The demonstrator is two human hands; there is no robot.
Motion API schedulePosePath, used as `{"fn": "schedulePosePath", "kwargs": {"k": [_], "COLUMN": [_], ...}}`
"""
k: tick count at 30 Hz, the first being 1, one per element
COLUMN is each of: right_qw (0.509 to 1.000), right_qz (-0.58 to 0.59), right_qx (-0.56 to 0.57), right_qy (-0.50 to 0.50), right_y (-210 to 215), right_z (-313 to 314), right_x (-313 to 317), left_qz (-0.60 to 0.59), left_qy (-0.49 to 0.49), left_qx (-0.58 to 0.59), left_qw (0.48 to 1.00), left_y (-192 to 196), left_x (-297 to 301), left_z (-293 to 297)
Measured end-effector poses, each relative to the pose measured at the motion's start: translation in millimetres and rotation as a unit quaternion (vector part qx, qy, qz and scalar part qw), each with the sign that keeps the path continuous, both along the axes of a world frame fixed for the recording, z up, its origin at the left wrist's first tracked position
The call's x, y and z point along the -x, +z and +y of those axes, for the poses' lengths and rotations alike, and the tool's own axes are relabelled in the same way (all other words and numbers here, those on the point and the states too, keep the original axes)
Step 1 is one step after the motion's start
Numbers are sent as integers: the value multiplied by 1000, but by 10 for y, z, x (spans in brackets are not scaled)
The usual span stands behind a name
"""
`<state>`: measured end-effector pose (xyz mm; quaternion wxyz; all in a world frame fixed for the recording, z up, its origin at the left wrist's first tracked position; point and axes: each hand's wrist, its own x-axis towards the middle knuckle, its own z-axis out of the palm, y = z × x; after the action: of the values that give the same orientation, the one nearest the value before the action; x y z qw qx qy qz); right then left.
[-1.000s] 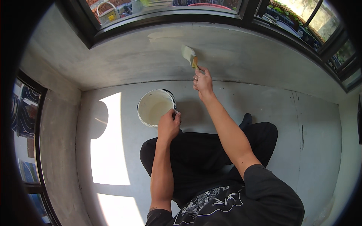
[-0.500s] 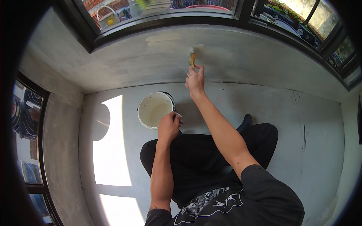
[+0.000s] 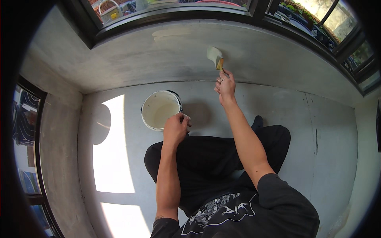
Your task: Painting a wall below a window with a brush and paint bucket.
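My right hand (image 3: 226,88) is closed round the yellowish handle of a paintbrush (image 3: 220,63). The brush end meets the grey wall below the window, beside a pale wet patch (image 3: 214,52). A white bucket (image 3: 145,115) stands on the floor to the left, with pale paint inside and smears round its rim. At its near right edge my left hand (image 3: 174,126) is closed, apparently on the bucket's handle; a small whitish piece shows at the fingers. The fingers partly hide what they grip.
A dark-framed window (image 3: 170,18) runs above the low wall (image 3: 131,59), which bears a lighter streak (image 3: 170,35). Another window (image 3: 29,131) is at the left. Sunlight (image 3: 113,158) falls on the grey floor. My crossed legs (image 3: 206,154) in black trousers are close behind the bucket.
My right hand has moved right and slightly down with the paintbrush, and the pale patch on the wall looks larger. My left hand stays by the bucket. The whole view has shifted slightly.
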<state>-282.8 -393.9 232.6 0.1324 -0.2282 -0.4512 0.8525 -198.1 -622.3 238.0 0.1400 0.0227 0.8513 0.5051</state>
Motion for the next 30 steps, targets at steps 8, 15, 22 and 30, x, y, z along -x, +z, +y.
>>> {"fn": "schedulePosePath", "kwargs": {"k": [8, 15, 22, 30], "right_qw": [989, 983, 980, 994], "right_qz": [2, 63, 60, -25], "right_qx": [-59, -118, -78, -57], "right_qy": [-135, 127, 173, -92], "right_y": [-88, -28, 8, -332], "right_z": [223, -1092, -1144, 590], "right_x": [-155, 634, 612, -59], "left_qz": [-8, -1, -6, -18], "left_qy": [-49, -72, -33, -21], "left_qx": [33, 75, 30, -16], "left_qw": [998, 995, 999, 999], "left_y": [63, 21, -12, 88], "left_x": [1, -8, 14, -23], "left_z": [37, 57, 14, 39]}}
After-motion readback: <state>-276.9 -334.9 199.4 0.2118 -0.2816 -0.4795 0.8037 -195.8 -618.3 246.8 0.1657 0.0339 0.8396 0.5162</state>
